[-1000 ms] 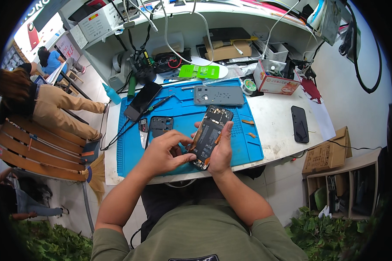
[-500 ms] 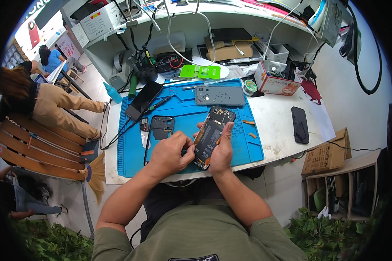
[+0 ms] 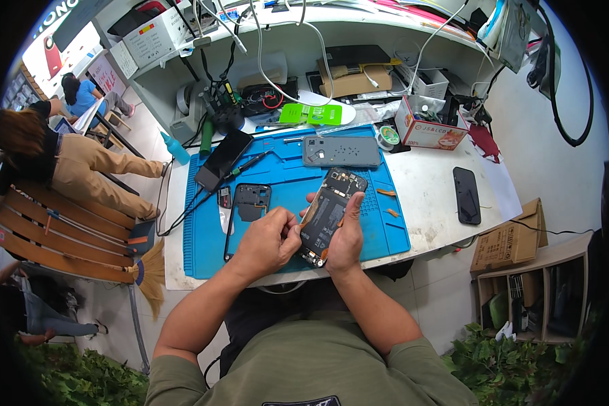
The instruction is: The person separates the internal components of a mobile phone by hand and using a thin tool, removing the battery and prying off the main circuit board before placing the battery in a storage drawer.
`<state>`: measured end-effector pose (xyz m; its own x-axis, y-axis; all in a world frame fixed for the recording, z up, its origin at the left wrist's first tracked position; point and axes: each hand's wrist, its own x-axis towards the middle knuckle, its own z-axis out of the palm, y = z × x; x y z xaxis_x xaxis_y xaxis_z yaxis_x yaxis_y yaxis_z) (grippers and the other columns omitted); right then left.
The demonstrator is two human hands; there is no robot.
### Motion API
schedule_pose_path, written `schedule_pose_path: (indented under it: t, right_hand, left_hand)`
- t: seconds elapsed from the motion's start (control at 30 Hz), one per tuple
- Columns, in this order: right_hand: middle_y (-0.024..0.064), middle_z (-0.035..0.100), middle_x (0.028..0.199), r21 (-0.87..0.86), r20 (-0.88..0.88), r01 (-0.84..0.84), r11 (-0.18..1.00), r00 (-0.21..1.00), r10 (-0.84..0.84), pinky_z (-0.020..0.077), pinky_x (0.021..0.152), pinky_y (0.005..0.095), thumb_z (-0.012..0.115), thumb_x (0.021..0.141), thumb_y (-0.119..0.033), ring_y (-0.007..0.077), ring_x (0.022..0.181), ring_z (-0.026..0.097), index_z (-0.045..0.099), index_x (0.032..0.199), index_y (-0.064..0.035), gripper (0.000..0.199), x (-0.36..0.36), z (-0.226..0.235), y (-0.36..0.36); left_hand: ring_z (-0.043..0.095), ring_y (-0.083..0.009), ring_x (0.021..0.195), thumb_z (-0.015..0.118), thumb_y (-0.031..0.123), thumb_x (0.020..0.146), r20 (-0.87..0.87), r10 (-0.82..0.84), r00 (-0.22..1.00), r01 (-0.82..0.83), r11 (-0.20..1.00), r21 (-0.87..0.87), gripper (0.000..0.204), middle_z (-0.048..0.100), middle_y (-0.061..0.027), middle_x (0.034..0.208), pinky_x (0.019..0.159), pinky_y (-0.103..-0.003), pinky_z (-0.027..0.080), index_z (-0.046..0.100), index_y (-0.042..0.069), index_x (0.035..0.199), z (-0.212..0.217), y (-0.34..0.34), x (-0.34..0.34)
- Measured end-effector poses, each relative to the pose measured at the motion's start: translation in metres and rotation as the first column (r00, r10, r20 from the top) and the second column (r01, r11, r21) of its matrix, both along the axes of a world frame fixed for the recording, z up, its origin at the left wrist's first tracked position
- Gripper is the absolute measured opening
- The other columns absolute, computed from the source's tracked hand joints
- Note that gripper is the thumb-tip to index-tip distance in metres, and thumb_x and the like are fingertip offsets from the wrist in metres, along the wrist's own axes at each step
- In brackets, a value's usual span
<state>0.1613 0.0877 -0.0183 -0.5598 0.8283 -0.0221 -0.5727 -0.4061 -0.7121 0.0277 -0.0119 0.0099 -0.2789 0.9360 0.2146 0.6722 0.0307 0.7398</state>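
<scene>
Cradling the uncovered phone (image 3: 329, 211) at mid-frame, our right hand (image 3: 346, 242) grips its edges, battery (image 3: 319, 226) upward, likely for steady access; our left hand (image 3: 269, 238) pinches closed beside its lower-left edge, any contents hidden

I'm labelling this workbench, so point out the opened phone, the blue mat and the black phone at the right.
Opened phone (image 3: 324, 218): head view, on the dark battery mid-body.
Blue mat (image 3: 380, 234): head view, on a bare patch near its lower right.
Black phone (image 3: 466, 195): head view, middle of its upper face.
</scene>
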Motion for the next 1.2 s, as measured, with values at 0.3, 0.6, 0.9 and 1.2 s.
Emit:
schedule_pose_path:
  t: [0.3,0.6,0.9,1.2]
  right_hand:
    - [0.013,0.066,0.117,-0.042,-0.029,-0.003,0.999,1.0,0.002,0.0638,0.082,0.0336,0.037,0.108,-0.073,0.0188,0.098,0.071,0.057,0.132,-0.0044,0.076,0.001,0.003,0.0]
    - [0.0129,0.066,0.118,-0.043,-0.013,-0.022,0.999,1.0,0.022,0.0635,0.084,0.035,0.037,0.105,-0.077,0.0194,0.102,0.069,0.058,0.131,-0.0028,0.081,0.002,0.005,0.002]
    - [0.0112,0.065,0.117,0.0,-0.036,-0.036,0.999,0.999,0.036,0.0607,0.088,0.0332,0.038,0.106,-0.076,0.018,0.101,0.069,0.057,0.132,-0.0028,0.08,-0.001,-0.004,0.001]
    - [0.0122,0.066,0.114,0.002,-0.011,-0.071,0.997,0.997,0.071,0.0616,0.084,0.033,0.037,0.107,-0.074,0.0172,0.094,0.071,0.057,0.129,-0.0021,0.078,0.001,0.001,0.003]
  left_hand:
    - [0.059,-0.0181,0.067,0.067,0.013,0.101,0.08,-0.012,0.997,0.014,1.0,-0.021,0.016,0.063,-0.0098,0.083,0.063,-0.035,0.048,0.06,0.0,0.094,0.0,0.0,-0.003]
    - [0.067,-0.0111,0.075,0.078,0.03,0.099,0.525,0.02,0.851,0.087,0.98,-0.179,0.033,0.072,-0.0078,0.091,0.068,-0.03,0.054,0.069,0.0,0.107,0.01,0.001,-0.025]
    - [0.065,-0.0091,0.074,0.09,0.024,0.089,0.225,-0.048,0.973,0.112,0.953,-0.282,0.03,0.072,-0.0035,0.082,0.07,-0.027,0.053,0.073,0.0,0.095,0.027,0.015,-0.023]
    - [0.063,-0.0139,0.072,0.082,0.02,0.092,0.11,-0.259,0.96,0.277,0.938,-0.209,0.022,0.072,-0.0077,0.08,0.066,-0.033,0.05,0.072,0.0,0.091,0.024,0.028,-0.041]
